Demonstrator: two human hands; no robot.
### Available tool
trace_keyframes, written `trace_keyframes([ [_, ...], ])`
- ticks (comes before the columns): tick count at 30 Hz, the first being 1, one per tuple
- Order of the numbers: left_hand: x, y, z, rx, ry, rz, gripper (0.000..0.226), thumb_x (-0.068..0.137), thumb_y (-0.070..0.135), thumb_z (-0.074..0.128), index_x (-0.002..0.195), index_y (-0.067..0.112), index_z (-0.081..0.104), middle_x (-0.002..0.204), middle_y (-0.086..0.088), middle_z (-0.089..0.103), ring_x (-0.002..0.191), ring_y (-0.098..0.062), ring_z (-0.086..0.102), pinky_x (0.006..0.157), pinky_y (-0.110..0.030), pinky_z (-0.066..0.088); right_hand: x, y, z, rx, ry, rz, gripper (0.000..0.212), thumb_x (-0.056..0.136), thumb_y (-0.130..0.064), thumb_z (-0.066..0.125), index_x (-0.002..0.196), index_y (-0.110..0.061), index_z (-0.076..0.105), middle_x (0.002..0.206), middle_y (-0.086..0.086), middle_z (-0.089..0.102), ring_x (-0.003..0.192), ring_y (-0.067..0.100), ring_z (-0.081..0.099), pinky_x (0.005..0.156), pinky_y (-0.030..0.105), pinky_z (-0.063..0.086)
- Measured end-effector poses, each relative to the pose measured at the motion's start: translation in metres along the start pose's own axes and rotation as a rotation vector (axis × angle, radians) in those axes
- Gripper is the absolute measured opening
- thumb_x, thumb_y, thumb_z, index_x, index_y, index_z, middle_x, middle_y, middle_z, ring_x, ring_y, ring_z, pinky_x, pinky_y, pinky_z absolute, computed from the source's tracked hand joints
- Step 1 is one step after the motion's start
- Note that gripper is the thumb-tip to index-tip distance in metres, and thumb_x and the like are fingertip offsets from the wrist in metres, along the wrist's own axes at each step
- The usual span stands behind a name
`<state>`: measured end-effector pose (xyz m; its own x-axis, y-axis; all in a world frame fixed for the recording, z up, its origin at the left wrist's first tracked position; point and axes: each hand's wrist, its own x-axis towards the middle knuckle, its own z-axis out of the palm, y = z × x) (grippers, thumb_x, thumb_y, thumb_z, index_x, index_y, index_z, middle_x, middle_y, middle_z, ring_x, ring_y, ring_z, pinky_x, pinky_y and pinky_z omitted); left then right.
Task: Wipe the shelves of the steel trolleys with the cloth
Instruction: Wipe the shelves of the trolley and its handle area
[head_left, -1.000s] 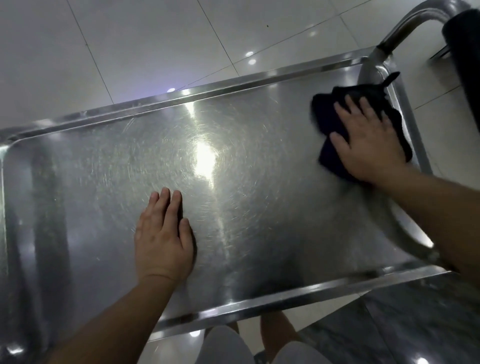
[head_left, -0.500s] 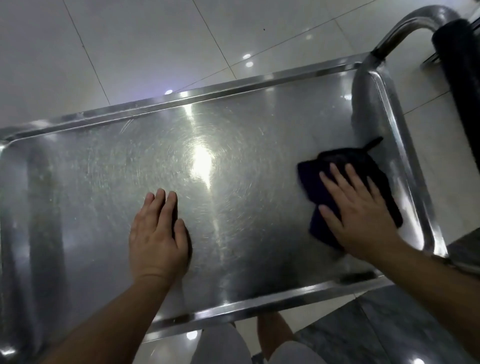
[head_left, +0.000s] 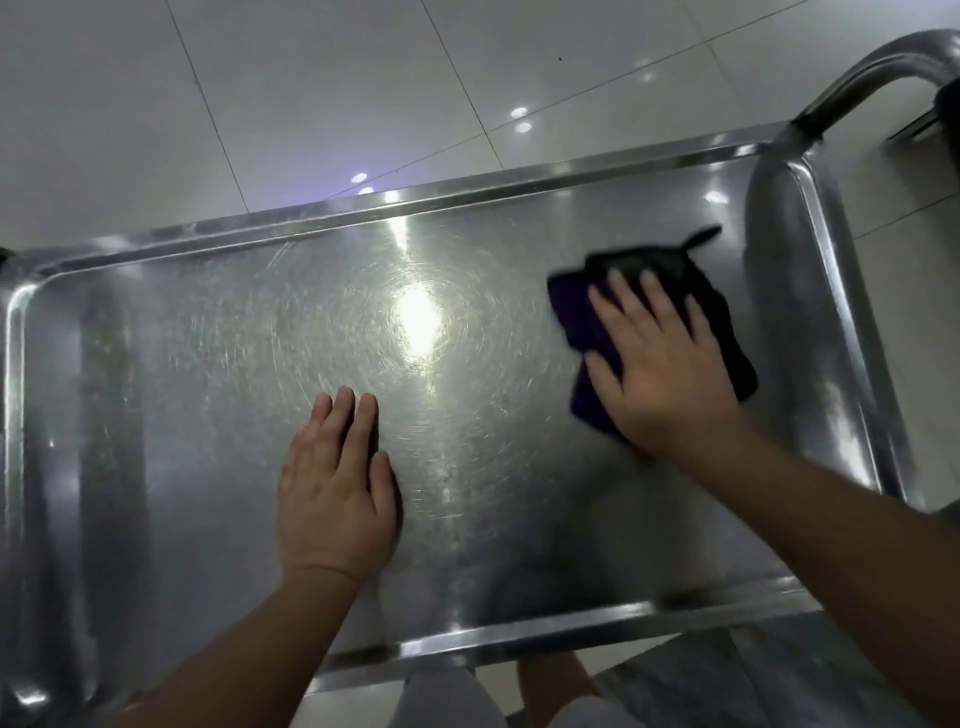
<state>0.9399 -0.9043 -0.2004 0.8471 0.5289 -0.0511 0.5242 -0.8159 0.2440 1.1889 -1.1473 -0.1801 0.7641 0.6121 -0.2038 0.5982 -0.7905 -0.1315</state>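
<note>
The top shelf of a steel trolley (head_left: 208, 395) fills most of the view, scratched and shiny, with a raised rim all round. A dark purple-black cloth (head_left: 724, 332) lies flat on the shelf's right part. My right hand (head_left: 660, 364) presses on the cloth with straight, spread fingers, covering its middle. My left hand (head_left: 335, 493) rests flat on the bare steel near the shelf's middle, fingers together and straight, holding nothing.
The trolley's steel tube handle (head_left: 878, 78) curves up at the far right corner. A dark object (head_left: 948, 111) sits at the right edge behind it. Pale floor tiles (head_left: 311, 93) lie beyond the shelf; darker tiles (head_left: 753, 686) and my legs show below its near rim.
My right hand slid the cloth from the far right corner toward me, then back away and slightly left. My left hand stayed flat in place.
</note>
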Motion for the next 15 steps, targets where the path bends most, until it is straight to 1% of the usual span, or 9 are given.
trace_keyframes([
  [2,0.000,0.000,-0.001,-0.004,0.003,-0.011,0.059,0.103,0.033,0.038,0.161,0.018,0.040,0.168,-0.005,0.035,0.159,-0.023,0.023,0.127,-0.049,0.023,0.061,-0.011,-0.011,0.035,0.018,0.063,0.066,0.105,-0.055,0.023,0.165,-0.029,0.017,0.174,-0.003,0.011,0.160,0.022,0.005,0.127,0.054,0.009],
  [4,0.000,0.002,-0.001,-0.011,0.003,-0.013,0.059,0.103,0.033,0.038,0.160,0.018,0.041,0.168,-0.004,0.035,0.159,-0.023,0.023,0.128,-0.047,0.020,0.107,-0.026,-0.020,0.052,0.045,0.142,0.068,0.105,-0.053,0.022,0.166,-0.027,0.011,0.174,-0.002,0.004,0.160,0.024,0.001,0.127,0.055,0.007],
  [7,-0.001,0.002,-0.003,-0.020,-0.009,-0.026,0.059,0.103,0.033,0.039,0.160,0.019,0.041,0.168,-0.004,0.035,0.159,-0.022,0.023,0.128,-0.045,0.018,0.129,-0.044,-0.022,0.042,0.046,0.210,0.069,0.105,-0.052,0.022,0.166,-0.024,0.004,0.174,0.001,0.001,0.160,0.026,-0.001,0.127,0.057,0.006],
  [9,-0.001,0.003,-0.004,-0.023,-0.011,-0.032,0.059,0.102,0.032,0.041,0.159,0.019,0.043,0.167,-0.004,0.037,0.158,-0.023,0.025,0.128,-0.048,0.021,0.114,-0.048,-0.018,0.029,0.037,0.164,0.069,0.105,-0.053,0.020,0.166,-0.024,0.007,0.174,0.001,0.003,0.160,0.026,0.001,0.127,0.056,0.008],
  [11,-0.001,0.003,-0.005,-0.027,-0.013,-0.034,0.059,0.102,0.033,0.041,0.159,0.019,0.043,0.167,-0.004,0.037,0.158,-0.024,0.025,0.127,-0.050,0.023,0.080,-0.054,-0.011,0.019,0.023,0.052,0.068,0.105,-0.054,0.021,0.166,-0.024,0.015,0.174,0.001,0.009,0.160,0.026,0.006,0.126,0.057,0.011],
  [13,-0.001,0.003,-0.006,-0.029,-0.022,-0.034,0.059,0.103,0.034,0.039,0.160,0.020,0.042,0.167,-0.004,0.036,0.158,-0.023,0.024,0.127,-0.050,0.022,0.025,-0.066,0.002,0.016,0.026,-0.037,0.067,0.105,-0.051,0.027,0.164,-0.022,0.023,0.173,0.002,0.015,0.160,0.026,0.009,0.125,0.058,0.015],
  [15,-0.001,0.002,-0.006,-0.028,-0.026,-0.028,0.059,0.104,0.035,0.037,0.161,0.020,0.040,0.168,-0.004,0.036,0.158,-0.022,0.023,0.128,-0.048,0.021,-0.050,-0.081,0.023,0.020,0.018,-0.104,0.067,0.103,-0.049,0.037,0.164,-0.021,0.027,0.172,0.003,0.017,0.159,0.026,0.011,0.124,0.060,0.018],
])
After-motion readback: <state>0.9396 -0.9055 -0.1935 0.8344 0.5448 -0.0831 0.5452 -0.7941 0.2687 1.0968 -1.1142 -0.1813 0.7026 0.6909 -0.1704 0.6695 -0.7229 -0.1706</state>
